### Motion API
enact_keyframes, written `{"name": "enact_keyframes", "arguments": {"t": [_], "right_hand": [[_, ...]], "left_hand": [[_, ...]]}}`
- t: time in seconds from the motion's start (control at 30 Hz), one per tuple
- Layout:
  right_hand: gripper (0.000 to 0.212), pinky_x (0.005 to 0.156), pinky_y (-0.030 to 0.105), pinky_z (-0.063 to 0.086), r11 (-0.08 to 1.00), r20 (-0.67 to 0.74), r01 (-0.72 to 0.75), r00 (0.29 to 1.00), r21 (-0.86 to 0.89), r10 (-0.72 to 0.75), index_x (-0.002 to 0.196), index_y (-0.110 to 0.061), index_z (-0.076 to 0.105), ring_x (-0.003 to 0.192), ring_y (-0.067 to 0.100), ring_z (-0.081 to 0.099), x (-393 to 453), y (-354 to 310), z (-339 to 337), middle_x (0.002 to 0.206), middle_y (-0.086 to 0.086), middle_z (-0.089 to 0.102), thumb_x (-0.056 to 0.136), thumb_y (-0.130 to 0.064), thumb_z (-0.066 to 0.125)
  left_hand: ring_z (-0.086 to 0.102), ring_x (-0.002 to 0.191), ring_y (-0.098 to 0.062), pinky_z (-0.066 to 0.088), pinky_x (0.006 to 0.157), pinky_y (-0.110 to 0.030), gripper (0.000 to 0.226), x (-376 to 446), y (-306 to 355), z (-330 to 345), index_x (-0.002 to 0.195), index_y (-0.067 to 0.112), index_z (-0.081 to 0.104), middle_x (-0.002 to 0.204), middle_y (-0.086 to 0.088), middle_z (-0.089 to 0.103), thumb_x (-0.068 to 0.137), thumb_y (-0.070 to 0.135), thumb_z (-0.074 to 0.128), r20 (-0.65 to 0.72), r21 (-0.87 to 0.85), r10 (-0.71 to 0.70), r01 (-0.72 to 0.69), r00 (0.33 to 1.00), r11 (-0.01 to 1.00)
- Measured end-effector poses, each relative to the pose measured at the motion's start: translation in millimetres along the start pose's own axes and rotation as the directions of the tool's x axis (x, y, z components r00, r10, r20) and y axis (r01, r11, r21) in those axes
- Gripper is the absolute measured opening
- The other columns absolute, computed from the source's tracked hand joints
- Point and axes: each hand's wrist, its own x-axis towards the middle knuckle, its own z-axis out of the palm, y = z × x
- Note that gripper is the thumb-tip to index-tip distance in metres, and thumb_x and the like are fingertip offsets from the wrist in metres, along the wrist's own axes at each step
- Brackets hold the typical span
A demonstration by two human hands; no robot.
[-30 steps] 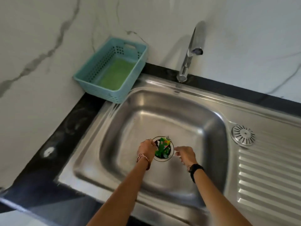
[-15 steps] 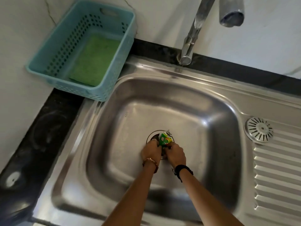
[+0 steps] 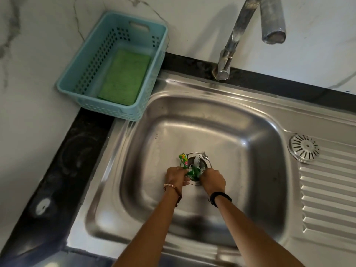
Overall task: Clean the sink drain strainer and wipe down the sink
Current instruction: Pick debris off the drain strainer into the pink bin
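The drain strainer (image 3: 200,160) is sitting in the middle of the sink (image 3: 260,170) floor. The left hand (image 3: 176,176) and right hand (image 3: 212,179) are both pinching green wrappers (image 3: 189,167) there; the writing is too blurry to read.

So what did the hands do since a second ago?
Both hands closed in on the drain. The left hand and right hand now grip the green wrappers in the strainer, pulling them apart. The blue basket, sponge and faucet stayed put.
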Motion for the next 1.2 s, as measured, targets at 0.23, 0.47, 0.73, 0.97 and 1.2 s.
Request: {"name": "enact_keyframes", "arguments": {"t": [0.23,0.47,0.73,0.97,1.2], "right_hand": [[0.02,0.064,0.024,0.041,0.865,-0.001,-0.017,1.0,0.502,0.02,0.096,-0.005,0.069,0.078,0.022,0.061,-14.3,7.8,-21.5,0.091,0.011,0.069,0.086,-0.02,0.06],[0.014,0.04,0.016,0.031,0.578,0.075,-0.035,0.996,0.815,-0.046,0.075,-0.013,0.062,0.047,0.009,0.043,-51.0,-5.5,-50.4,0.059,-0.001,0.054,0.088,-0.018,0.059],[0.021,0.033,0.017,0.026,0.421,0.091,0.086,0.919,0.903,-0.384,0.069,-0.015,0.052,0.034,0.005,0.037,-142.4,-44.0,-85.9,0.048,-0.006,0.049,0.089,-0.012,0.047],[0.031,0.032,0.016,0.025,0.509,0.312,0.208,0.583,0.835,-0.75,0.064,-0.016,0.047,0.033,0.006,0.034,-275.1,-84.9,-19.5,0.043,-0.005,0.046,0.094,-0.007,0.042],[0.028,0.034,0.019,0.037,0.721,0.673,0.468,0.304,0.511,-0.674,0.065,-0.017,0.046,0.037,0.011,0.046,-387.4,-92.1,137.4,0.052,0.001,0.053,0.092,-0.009,0.046]], "left_hand": [[0.053,0.027,-0.007,0.049,0.035,-0.017,0.022,-20.0,-2.4,-10.7,0.066,0.006,0.053,0.062,-0.013,0.057,0.082,-0.007,0.06,-0.005,-0.173,-0.015,0.014,1.0,0.985],[0.058,0.034,-0.006,0.051,0.041,-0.016,0.012,-65.0,11.5,-11.8,0.098,-0.003,0.053,0.072,-0.011,0.059,0.087,-0.006,0.055,0.028,-0.34,0.067,-0.053,0.997,0.939],[0.063,0.048,-0.007,0.055,0.053,-0.017,0.005,-171.8,3.4,-63.3,0.088,0.005,0.056,0.066,-0.003,0.068,0.088,0.001,0.055,-0.11,-0.582,0.315,-0.318,0.943,0.748],[0.064,0.048,-0.008,0.054,0.05,-0.016,0.008,-273.7,-91.9,-163.1,0.089,0.006,0.054,0.066,-0.008,0.062,0.089,-0.001,0.051,-0.512,-0.673,0.223,-0.548,0.83,0.497],[0.066,0.052,-0.009,0.054,0.05,-0.015,0.008,-315.8,-266.1,-257.8,0.094,0.002,0.056,0.081,-0.017,0.064,0.09,0.0,0.049,-0.711,-0.675,-0.189,-0.584,0.677,0.451]]}}
